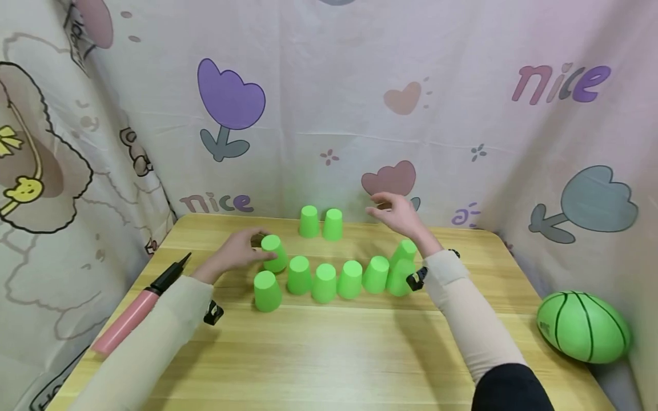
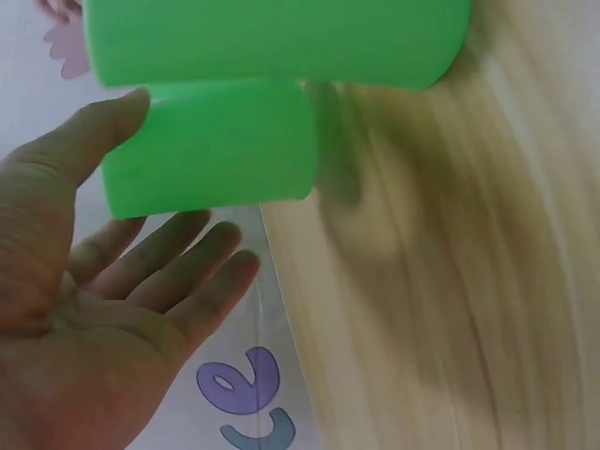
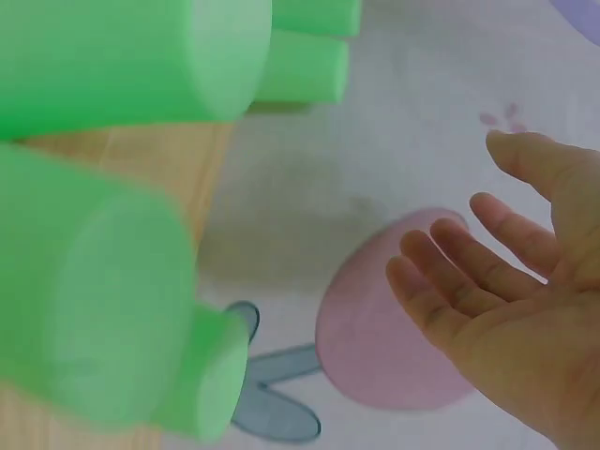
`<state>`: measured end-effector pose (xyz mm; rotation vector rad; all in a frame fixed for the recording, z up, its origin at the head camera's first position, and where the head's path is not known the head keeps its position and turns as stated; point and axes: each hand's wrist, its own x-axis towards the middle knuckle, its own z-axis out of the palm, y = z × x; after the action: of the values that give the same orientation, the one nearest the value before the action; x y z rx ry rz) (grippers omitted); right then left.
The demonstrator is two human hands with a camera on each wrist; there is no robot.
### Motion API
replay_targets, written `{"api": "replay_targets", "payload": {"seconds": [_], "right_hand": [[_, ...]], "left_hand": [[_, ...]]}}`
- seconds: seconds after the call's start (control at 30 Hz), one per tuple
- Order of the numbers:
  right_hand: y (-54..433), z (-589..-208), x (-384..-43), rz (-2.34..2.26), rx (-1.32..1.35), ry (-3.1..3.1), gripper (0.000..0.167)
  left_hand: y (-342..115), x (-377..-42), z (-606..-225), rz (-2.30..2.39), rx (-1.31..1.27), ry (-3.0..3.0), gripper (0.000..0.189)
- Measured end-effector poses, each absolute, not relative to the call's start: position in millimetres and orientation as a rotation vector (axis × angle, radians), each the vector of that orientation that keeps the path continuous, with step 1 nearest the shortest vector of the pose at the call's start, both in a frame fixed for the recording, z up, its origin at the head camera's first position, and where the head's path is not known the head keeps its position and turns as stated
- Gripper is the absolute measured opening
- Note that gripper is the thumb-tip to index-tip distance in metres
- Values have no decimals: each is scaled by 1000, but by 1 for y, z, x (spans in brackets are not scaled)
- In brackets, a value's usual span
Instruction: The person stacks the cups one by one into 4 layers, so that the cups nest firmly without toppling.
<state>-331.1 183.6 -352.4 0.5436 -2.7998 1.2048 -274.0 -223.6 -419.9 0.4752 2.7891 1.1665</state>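
In the head view my left hand (image 1: 237, 249) is at an upside-down green cup (image 1: 274, 253) on the left. The left wrist view has the thumb on one side of this cup (image 2: 211, 150) and the index fingertip at the opposite side, pinching it near its closed end; the other fingers are spread apart. Close in front of it stands another green cup (image 1: 268, 291). My right hand (image 1: 397, 214) is raised over the back right of the table, holding nothing, its fingers (image 3: 464, 267) loosely bent. Below it are two green cups, the nearer one (image 1: 401, 278) partly covering the farther (image 1: 406, 249).
Several green cups (image 1: 325, 283) stand upside down in a row across the middle. Two more cups (image 1: 309, 221) stand at the table's back edge, before a printed curtain (image 1: 308, 103). A pink pump (image 1: 133, 314) lies at left; a green ball (image 1: 583, 327) sits at right.
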Motion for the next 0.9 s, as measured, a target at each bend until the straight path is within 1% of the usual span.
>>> {"api": "replay_targets", "payload": {"seconds": [0.13,0.23,0.37,0.6,0.9], "right_hand": [[208,-358,-315,1227,526,-2725,47],[224,-366,-305,1254,487,-2680,45],[244,-379,-291,1275,430,-2638,44],[267,-403,-276,1337,372,-2652,54],[279,-423,-271,1352,323,-2663,62]], "left_hand": [[-228,-285,-419,1261,396,2818,61],[-228,-294,-419,1364,354,2808,60],[-226,-306,-422,1480,357,2788,61],[-226,-321,-432,1531,352,2791,63],[-222,-340,-441,1571,289,2734,65]]}}
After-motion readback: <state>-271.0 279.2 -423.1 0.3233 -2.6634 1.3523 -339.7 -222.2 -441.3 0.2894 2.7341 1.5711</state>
